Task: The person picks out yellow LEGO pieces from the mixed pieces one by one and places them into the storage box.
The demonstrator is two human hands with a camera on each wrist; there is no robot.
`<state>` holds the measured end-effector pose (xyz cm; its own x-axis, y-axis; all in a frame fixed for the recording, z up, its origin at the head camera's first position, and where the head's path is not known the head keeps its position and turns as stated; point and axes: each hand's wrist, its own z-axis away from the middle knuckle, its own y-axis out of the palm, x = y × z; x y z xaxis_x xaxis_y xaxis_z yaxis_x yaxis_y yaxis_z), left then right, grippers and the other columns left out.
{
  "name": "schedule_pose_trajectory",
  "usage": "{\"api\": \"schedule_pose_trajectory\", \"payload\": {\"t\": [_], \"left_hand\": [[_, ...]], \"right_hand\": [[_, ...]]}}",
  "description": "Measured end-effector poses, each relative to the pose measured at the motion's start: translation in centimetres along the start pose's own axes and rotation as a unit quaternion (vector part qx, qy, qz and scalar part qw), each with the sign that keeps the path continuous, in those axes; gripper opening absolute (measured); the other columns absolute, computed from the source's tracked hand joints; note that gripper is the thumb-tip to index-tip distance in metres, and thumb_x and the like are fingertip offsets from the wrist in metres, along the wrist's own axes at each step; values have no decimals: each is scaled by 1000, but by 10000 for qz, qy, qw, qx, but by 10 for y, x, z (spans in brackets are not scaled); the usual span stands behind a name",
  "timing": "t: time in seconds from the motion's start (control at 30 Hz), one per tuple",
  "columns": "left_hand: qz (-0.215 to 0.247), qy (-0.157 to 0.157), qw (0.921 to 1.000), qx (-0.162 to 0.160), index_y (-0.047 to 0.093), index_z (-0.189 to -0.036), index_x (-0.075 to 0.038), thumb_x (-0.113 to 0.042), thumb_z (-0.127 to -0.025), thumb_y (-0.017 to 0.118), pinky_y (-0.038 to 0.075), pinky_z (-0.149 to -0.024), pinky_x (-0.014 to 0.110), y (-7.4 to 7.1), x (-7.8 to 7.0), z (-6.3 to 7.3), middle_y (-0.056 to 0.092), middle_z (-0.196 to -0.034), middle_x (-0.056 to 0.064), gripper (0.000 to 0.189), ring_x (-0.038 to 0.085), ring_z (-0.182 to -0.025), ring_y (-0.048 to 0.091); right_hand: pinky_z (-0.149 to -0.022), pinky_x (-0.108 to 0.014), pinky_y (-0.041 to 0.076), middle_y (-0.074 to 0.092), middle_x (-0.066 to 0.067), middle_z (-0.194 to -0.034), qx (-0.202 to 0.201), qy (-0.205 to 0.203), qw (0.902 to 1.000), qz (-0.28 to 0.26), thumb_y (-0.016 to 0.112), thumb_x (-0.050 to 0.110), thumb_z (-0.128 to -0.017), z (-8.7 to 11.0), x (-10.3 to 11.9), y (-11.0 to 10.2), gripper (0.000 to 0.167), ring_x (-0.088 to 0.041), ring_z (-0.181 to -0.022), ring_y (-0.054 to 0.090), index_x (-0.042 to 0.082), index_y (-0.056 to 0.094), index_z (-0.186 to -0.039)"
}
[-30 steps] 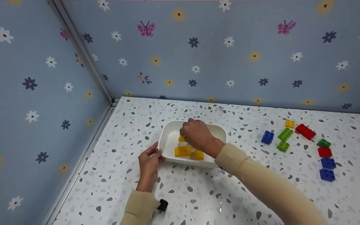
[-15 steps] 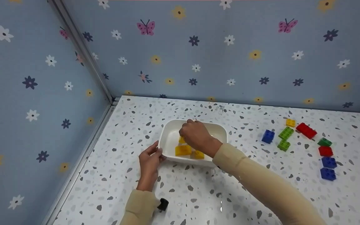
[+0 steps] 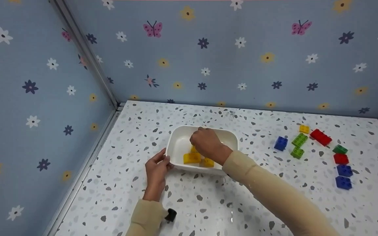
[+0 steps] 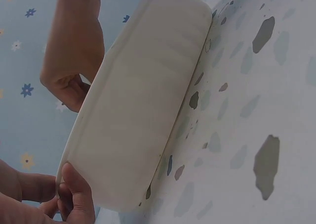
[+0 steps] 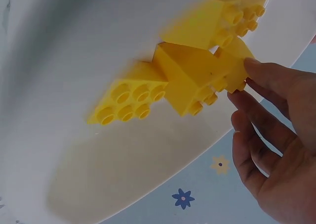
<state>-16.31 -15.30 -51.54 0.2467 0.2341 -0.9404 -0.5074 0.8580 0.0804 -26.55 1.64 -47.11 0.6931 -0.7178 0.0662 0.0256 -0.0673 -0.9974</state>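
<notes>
A white plastic tub stands on the table with several yellow toy building bricks inside. My left hand grips its near left corner. In the left wrist view, the thumb lies against the tub's outer wall and the fingers curl at the rim. My right hand reaches over the near side into the tub. Seen from the right wrist, its thumb and fingers pinch a yellow brick, which touches other studded yellow bricks. The right hand covers part of the tub's inside in the head view.
To the right lie loose bricks: blue, light green, yellow, red and dark green, with more red and blue ones nearer. A flowered wall bounds the back, another panel the left.
My right hand has shifted very slightly right, and the yellow brick at its fingers has come a little nearer to the front bricks. The left hand keeps its grip on the tub.
</notes>
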Motion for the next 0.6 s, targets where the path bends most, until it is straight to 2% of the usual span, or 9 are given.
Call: {"api": "schedule_pose_trajectory", "payload": {"t": [0.2,0.43,0.6], "left_hand": [[-78,-18,10000,21,64,-142,2,2,-103,63,58,-70,19,0,1,1,60,-117,17,40,14,-79,60],[90,32,9999,59,63,-142,5,5,-102,62,58,-66,20,-1,2,0,58,-114,18,40,13,-72,60],[63,-48,10000,24,63,-143,3,4,-102,62,58,-68,19,-1,1,-1,57,-115,17,41,13,-75,60]], "right_hand": [[-88,-41,60,79,-7,-96,62,53,9999,-72,68,2,-101,0,-1,3,18,-27,-89,66,7,84,-108],[-92,-42,59,79,-7,-98,137,184,9997,-105,70,5,-101,1,-2,5,16,-27,-91,66,7,83,-111],[-91,-43,59,78,-6,-93,208,277,9994,-32,70,7,-102,1,-3,6,15,-26,-89,64,8,83,-108]]}}
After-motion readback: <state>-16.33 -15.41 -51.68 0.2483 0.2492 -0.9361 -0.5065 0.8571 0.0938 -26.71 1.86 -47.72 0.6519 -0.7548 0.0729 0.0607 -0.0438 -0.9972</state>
